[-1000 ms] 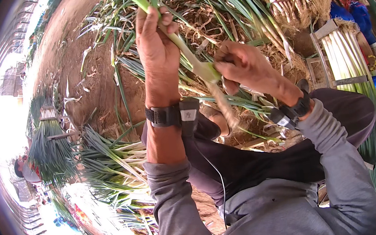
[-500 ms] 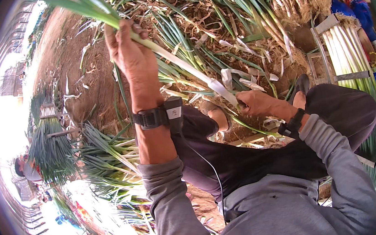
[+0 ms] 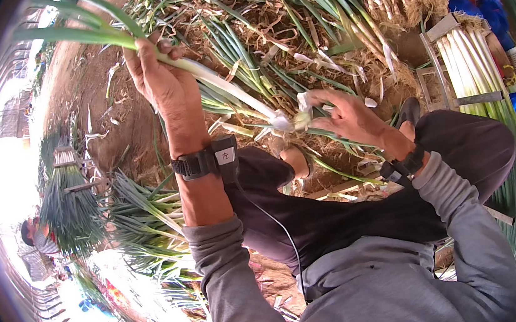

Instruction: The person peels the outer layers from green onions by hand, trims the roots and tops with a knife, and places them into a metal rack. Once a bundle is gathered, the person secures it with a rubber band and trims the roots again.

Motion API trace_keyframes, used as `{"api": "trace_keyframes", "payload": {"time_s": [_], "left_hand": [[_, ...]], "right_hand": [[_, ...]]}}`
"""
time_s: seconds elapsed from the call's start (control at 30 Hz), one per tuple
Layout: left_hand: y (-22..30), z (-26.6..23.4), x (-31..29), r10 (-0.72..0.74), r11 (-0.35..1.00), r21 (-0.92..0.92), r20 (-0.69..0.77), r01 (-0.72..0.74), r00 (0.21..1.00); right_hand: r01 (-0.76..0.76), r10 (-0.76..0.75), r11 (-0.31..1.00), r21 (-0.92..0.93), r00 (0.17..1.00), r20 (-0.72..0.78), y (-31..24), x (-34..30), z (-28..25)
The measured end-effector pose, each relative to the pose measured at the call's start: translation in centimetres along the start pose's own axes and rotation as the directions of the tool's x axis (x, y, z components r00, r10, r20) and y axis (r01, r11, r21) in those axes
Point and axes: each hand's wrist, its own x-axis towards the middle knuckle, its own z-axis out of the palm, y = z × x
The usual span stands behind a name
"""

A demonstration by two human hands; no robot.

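My left hand [image 3: 161, 77] is closed around a long green onion [image 3: 232, 91], gripping it where the green leaves meet the white stalk. Its leaves [image 3: 81, 32] reach out to the upper left, and the white end slants down toward my right hand [image 3: 348, 117]. That hand is just off the stalk's lower end, with index finger and thumb apart. Between the stalk tip and my right fingers is a small pale, blurred scrap [image 3: 302, 120]; whether it touches the fingers is hard to tell.
Loose green onions and dry peelings [image 3: 283, 45] cover the ground ahead. To the right, a rack [image 3: 443, 72] holds a bundle of cleaned white stalks [image 3: 477, 62]. Another bundled stand [image 3: 69, 187] is at far left, beside a pile of onions [image 3: 150, 216]. Blue plastic [image 3: 495, 20] lies at right.
My left hand has moved slightly left and down with the green onion. My right hand has come off the stalk's end, moved up and spread its fingers.
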Motion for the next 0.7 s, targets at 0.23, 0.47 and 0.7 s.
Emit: {"api": "trace_keyframes", "payload": {"time_s": [0.23, 0.47, 0.7], "left_hand": [[-1.2, -4.8, 3.1, -0.170, 0.924, -0.358, -0.079, 0.131, 0.982], [-4.5, -2.7, 0.1, -0.398, 0.859, -0.446, -0.275, 0.250, 0.875], [-3.9, -3.1, 1.1, -0.461, 0.863, -0.402, -0.380, 0.306, 0.802]], "right_hand": [[-0.189, 0.075, 0.846, 0.498, 0.968, 0.241, -2.0, 2.8, 2.5], [-0.070, 0.066, 0.808, 0.585, 0.997, 0.028, -7.6, 4.6, 1.9], [0.145, -0.150, 0.986, 0.081, 0.987, 0.062, -6.2, 1.0, 1.9]]}}
